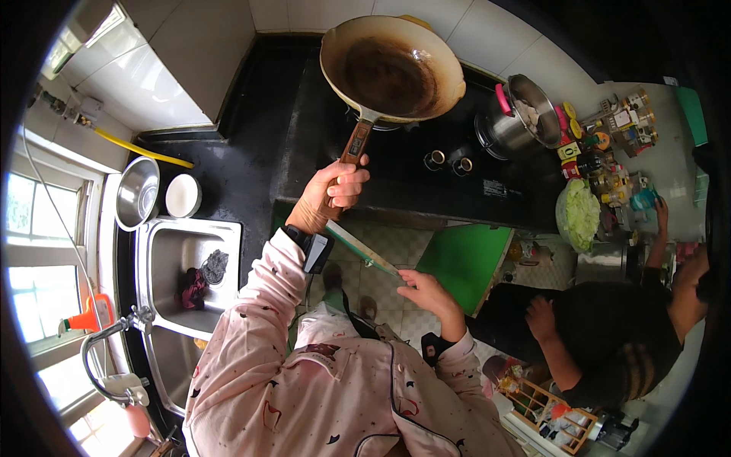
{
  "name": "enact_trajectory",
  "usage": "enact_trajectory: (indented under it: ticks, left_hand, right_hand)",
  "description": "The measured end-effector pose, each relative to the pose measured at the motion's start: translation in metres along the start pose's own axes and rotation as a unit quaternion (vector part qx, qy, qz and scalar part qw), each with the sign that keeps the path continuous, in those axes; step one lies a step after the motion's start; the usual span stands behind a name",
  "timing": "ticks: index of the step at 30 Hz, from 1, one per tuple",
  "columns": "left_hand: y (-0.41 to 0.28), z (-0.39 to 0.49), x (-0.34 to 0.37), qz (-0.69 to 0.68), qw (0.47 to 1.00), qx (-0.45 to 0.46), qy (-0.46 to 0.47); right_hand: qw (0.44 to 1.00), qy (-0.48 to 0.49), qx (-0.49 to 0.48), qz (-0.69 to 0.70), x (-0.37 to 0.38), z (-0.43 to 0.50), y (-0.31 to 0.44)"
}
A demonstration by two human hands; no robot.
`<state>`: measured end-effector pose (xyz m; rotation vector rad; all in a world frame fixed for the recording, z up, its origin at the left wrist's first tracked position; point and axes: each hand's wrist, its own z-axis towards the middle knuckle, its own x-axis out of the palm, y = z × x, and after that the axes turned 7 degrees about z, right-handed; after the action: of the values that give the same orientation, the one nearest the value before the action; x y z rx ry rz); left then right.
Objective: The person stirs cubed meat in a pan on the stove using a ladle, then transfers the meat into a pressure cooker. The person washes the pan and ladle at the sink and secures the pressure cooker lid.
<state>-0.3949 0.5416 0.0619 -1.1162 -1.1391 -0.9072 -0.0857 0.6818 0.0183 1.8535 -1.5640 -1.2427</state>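
Note:
My left hand (337,188) is closed around the brown wooden handle (357,143) of a cream-coloured wok (451,74). The wok's inside is browned and shiny at the bottom, and it sits tilted above the stove at the back. Lower down, the fingertips of my right hand (428,294) meet the end of an open cabinet door (365,257), seen edge-on below the counter. Whether they grip that edge I cannot tell. A second, green cabinet door (465,260) stands open to the right of it.
A steel pot (497,131) with pink handles holds pale food. Beyond it are seasoning bottles (599,165) and a bowl of cut greens (579,217). On the right another person (617,331) in dark clothes reaches across. At left are the sink (171,297), a steel bowl (137,194) and a white bowl (184,195).

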Motion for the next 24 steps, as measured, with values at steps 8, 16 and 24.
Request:
enact_trajectory:
  ticks: [8, 16, 24]
  left_hand:
    - [0.002, 0.018, -0.022, -0.007, 1.000, -0.008, -0.002]
    - [0.022, 0.003, -0.017, 0.241, 0.967, 0.023, -0.079]
    - [0.176, -0.255, 0.011, 0.447, 0.771, 0.128, -0.435]
  right_hand:
    - [1.000, -0.011, -0.001, -0.002, 0.000, -0.004, -0.001]
    - [0.998, 0.048, -0.037, -0.015, 0.003, -0.002, -0.010]
    - [0.959, 0.268, -0.082, -0.039, 0.060, 0.019, 0.002]
